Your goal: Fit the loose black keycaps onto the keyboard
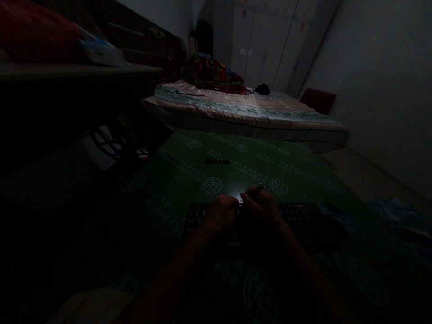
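A black keyboard (300, 218) lies on a green table (175, 180) printed with white globes, in very dim light. My left hand (221, 213) rests over the keyboard's left half. Its fingers are curled together near the back edge; whatever they may pinch is too dark to see. Beside it, my right hand (261, 207) is closed on a thin two-pronged tool (260, 186), whose pale ends stick out above the fingers. A small bright spot shows between the two hands. Farther back, several small black keycaps (218, 161) stand in a row.
Past the table is a bed (253, 108) with a dark patterned blanket (216, 74). A shelf (141, 68) bearing a red item (40, 33) is at the left, above a dark wheel (108, 139). Bluish crumpled cloth (340, 218) lies by the keyboard's right end.
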The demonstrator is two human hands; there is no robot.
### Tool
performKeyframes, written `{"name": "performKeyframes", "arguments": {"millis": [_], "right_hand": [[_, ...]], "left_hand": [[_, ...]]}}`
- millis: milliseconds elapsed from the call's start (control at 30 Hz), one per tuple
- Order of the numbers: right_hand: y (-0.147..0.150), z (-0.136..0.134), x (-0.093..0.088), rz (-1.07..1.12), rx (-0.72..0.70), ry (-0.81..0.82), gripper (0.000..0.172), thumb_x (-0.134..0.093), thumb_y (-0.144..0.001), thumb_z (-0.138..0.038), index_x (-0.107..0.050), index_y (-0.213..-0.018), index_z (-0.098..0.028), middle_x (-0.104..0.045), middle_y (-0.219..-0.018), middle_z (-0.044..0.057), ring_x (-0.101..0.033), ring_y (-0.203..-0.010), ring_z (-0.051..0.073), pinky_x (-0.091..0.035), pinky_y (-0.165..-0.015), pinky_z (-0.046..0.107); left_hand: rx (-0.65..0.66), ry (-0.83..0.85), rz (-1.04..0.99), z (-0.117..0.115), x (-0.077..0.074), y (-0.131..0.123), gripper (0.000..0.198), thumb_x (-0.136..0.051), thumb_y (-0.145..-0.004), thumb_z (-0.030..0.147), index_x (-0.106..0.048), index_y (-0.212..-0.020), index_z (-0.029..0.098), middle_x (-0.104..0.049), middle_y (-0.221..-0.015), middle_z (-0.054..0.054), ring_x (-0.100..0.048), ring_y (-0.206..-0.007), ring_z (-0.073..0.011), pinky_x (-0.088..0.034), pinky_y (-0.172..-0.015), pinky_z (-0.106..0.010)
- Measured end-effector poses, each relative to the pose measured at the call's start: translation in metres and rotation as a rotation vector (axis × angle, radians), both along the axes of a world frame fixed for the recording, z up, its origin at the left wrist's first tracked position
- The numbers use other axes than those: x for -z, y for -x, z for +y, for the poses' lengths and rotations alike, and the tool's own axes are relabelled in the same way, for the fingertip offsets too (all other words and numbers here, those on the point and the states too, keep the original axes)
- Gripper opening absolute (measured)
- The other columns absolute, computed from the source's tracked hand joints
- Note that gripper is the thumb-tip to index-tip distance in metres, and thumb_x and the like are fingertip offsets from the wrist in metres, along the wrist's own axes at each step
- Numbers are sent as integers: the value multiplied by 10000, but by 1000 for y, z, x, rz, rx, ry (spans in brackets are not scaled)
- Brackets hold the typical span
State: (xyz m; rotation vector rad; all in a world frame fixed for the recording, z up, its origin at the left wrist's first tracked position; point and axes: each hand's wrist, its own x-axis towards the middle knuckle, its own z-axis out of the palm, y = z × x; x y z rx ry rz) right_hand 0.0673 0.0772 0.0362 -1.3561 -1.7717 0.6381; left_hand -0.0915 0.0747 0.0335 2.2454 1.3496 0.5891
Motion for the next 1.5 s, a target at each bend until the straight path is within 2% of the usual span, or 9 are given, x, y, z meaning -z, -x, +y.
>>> {"name": "performKeyframes", "arguments": {"millis": [233, 400, 600, 833, 933, 1033, 1167, 1333, 1500], "right_hand": [[-1, 5, 7, -28, -84, -18, 249, -463, -769, -382, -520, -627, -186, -494, -546, -19, -470, -536, 108, -336, -507, 210], [-5, 6, 7, -18, -136, -16, 232, -509, -753, -385, -557, -655, -179, -548, -581, -4, -509, -561, 120, -372, -531, 218], [-3, 4, 12, 64, -76, -25, 208, -568, -714, -384, -551, -656, -186, -570, -591, 0, -508, -569, 126, -394, -532, 221], [1, 7, 18, 34, -42, -96, 159, -501, -726, -339, -535, -766, -188, -557, -612, 1, -506, -551, 129, -399, -538, 230], [3, 7, 19, 43, -29, -78, 175, -500, -732, -327, -531, -832, -188, -550, -615, -8, -497, -536, 126, -394, -526, 227], [4, 6, 19, 102, -67, -54, 152, -503, -752, -340, -532, -772, -193, -559, -630, -3, -524, -568, 129, -406, -547, 226], [3, 7, 25, 197, -80, 29, 253, -539, -775, -423, -563, -713, -179, -588, -643, 9, -553, -610, 140, -417, -568, 233], [3, 9, 33, 333, -80, 93, 319, -557, -766, -483, -583, -719, -169, -582, -639, -10, -549, -610, 128, -422, -561, 220], [4, 9, 31, 349, -58, 131, 309, -574, -742, -476, -576, -681, -173, -553, -601, -27, -523, -581, 117, -410, -539, 209]], "left_hand": [[21, -59, 68, 1, 2, 0, 172, -474, -729, 105, -628, -777, 164, -642, -816, -69, -559, -817, -212, -430, -769, -323], [3, -100, 84, 4, 5, -2, 195, -480, -747, 123, -626, -871, 159, -639, -908, -87, -550, -900, -229, -415, -853, -360], [4, -93, 86, 10, 7, -5, 222, -514, -722, 95, -653, -853, 208, -656, -897, -41, -563, -899, -203, -415, -870, -338], [-28, -51, 132, 12, 10, -7, 196, -495, -764, 126, -662, -852, 178, -658, -887, -73, -563, -872, -220, -430, -799, -333], [-27, -41, 142, 12, 9, -7, 192, -499, -756, 121, -661, -840, 180, -656, -873, -68, -564, -849, -212, -427, -790, -325], [-36, -36, 148, 13, 9, -6, 182, -520, -736, 120, -662, -828, 189, -649, -839, -57, -565, -833, -209, -427, -769, -311], [-57, -20, 141, 13, 10, -6, 174, -544, -757, 169, -677, -861, 208, -653, -829, -50, -574, -834, -216, -434, -737, -300], [-44, 16, 115, 14, 9, -6, 214, -571, -758, 183, -699, -925, 223, -674, -866, -50, -589, -858, -222, -437, -771, -311], [-44, 40, 75, 14, 9, -5, 237, -566, -742, 155, -707, -922, 215, -687, -899, -52, -592, -891, -218, -427, -812, -318]]}}
